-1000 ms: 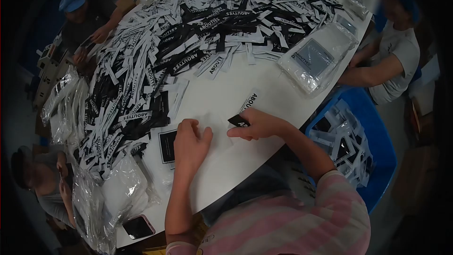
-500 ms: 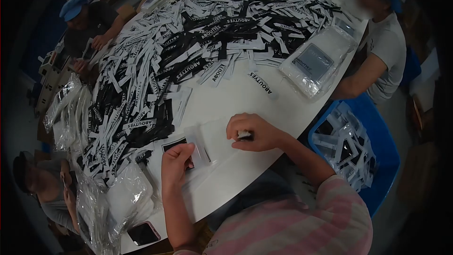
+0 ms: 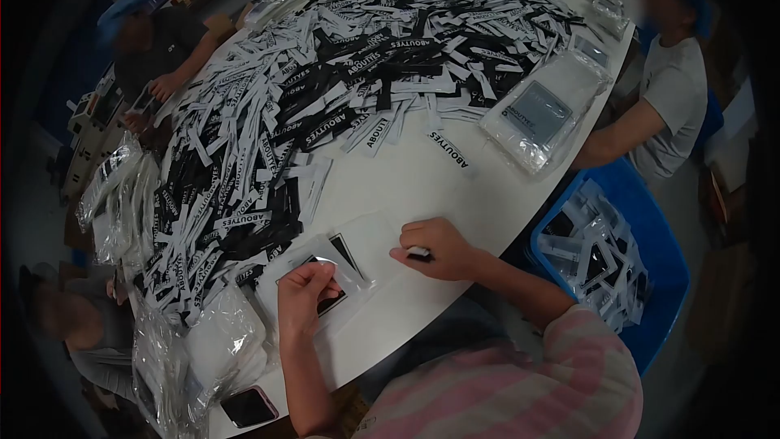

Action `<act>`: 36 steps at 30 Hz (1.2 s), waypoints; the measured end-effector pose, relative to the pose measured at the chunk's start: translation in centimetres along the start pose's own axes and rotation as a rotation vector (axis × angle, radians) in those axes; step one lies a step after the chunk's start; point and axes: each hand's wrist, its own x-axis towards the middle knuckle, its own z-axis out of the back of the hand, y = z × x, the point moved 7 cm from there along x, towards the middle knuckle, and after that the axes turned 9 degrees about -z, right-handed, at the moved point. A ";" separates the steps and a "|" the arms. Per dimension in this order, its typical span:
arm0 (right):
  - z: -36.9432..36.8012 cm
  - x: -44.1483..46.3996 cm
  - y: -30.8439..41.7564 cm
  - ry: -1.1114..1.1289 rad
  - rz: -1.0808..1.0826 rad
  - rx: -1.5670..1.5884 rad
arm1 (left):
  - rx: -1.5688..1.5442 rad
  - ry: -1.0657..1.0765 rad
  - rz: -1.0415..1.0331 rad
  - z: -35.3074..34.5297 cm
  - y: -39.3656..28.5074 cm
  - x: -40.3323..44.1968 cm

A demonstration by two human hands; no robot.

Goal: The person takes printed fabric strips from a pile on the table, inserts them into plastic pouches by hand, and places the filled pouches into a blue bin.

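Observation:
My left hand (image 3: 307, 293) is closed, thumb and fingers pinching a clear plastic bag (image 3: 355, 278) with black printing on it. This bag lies over others of the same kind near the table's front edge. To its right, my right hand (image 3: 439, 249) is curled into a loose fist just above the tabletop. A small white and dark thing (image 3: 418, 253) shows between its fingers, mostly hidden, so its kind cannot be made out. Beyond my hands a single white strip packet (image 3: 448, 150) marked ABOUTYES lies apart from the pile.
A large pile of black and white strip packets (image 3: 357, 57) covers the far table (image 3: 390, 175). Bundled clear bags (image 3: 223, 329) and a phone (image 3: 249, 406) lie left; a bag pack (image 3: 540, 114) lies right. A blue bin (image 3: 670, 276) holds filled bags. Co-workers sit around.
My right hand has moved slightly down and toward me, its fingers curling tighter. Under my left hand the clear bag has shifted, and more black printing shows. Co-workers' heads and arms have moved a little.

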 end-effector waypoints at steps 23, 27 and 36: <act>-1.3 2.8 1.8 0.004 -0.325 0.104 | 0.622 -0.080 -0.680 -5.8 -4.7 -3.7; 1.2 2.9 3.0 -0.224 -0.272 0.039 | 0.900 -0.135 -0.723 -5.6 -4.1 -4.9; 2.9 4.1 4.8 -0.045 -0.312 0.388 | 1.069 0.019 -1.086 -7.5 -8.7 -6.4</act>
